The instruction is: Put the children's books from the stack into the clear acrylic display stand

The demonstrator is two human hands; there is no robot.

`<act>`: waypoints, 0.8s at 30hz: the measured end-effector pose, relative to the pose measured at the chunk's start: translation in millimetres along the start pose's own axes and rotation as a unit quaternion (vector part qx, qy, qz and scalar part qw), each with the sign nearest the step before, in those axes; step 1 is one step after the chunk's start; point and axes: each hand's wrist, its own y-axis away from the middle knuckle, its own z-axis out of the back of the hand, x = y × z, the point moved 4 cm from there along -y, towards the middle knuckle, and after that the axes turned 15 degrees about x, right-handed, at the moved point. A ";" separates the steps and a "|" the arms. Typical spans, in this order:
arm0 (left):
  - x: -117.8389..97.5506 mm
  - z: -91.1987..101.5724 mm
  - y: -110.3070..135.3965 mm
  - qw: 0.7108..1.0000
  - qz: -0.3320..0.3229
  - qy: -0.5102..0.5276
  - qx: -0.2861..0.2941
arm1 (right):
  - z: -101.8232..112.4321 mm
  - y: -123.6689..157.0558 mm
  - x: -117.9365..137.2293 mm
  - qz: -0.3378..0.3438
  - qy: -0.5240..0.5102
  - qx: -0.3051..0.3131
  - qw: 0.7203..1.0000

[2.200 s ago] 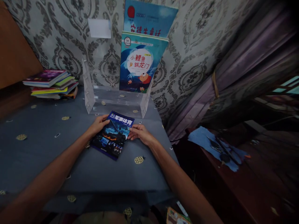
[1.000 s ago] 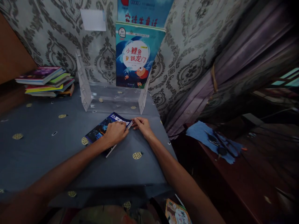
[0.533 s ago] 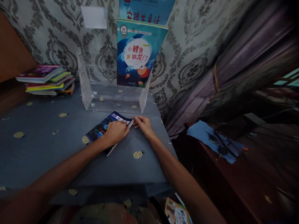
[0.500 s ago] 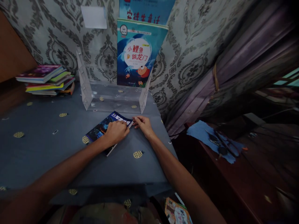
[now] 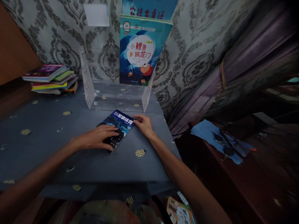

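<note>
A dark blue magazine (image 5: 123,124) with white lettering lies at a slant on the grey-blue tablecloth. Across its lower left half rests my left hand (image 5: 100,137), fingers stretched out and spread on the cover. My right hand (image 5: 144,125) is at the magazine's upper right corner, with thumb and forefinger pinched there. Just behind stands a clear acrylic book rack (image 5: 116,104). A blue-green picture book (image 5: 137,71) leans upright in its right part, and another blue book (image 5: 149,11) shows above and behind it.
A pile of books (image 5: 50,77) sits at the table's back left. Right of the table, a lower dark red surface (image 5: 224,174) carries a blue cloth (image 5: 203,130) with glasses and small items. A purple curtain (image 5: 210,84) hangs there. An orange book (image 5: 177,211) shows below the front edge.
My left hand has slid left and down off the magazine's upper part and spread its fingers, uncovering the title. My right hand stays at the corner. The view has shifted slightly.
</note>
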 end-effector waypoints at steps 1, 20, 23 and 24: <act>-0.1 -3.0 8.6 1.000 0.002 -0.005 0.001 | 0.4 -2.3 -0.3 0.004 0.000 -0.006 1.000; -27.1 -42.7 -1.5 0.989 0.010 -0.117 -0.090 | -15.9 20.2 28.3 0.066 0.308 0.024 0.949; -26.3 -43.5 -1.4 0.989 0.018 -0.108 -0.096 | -27.4 26.4 33.2 0.080 0.347 0.053 0.933; -26.1 -43.6 -1.3 0.989 0.019 -0.108 -0.094 | -30.2 27.8 34.0 0.080 0.351 0.063 0.931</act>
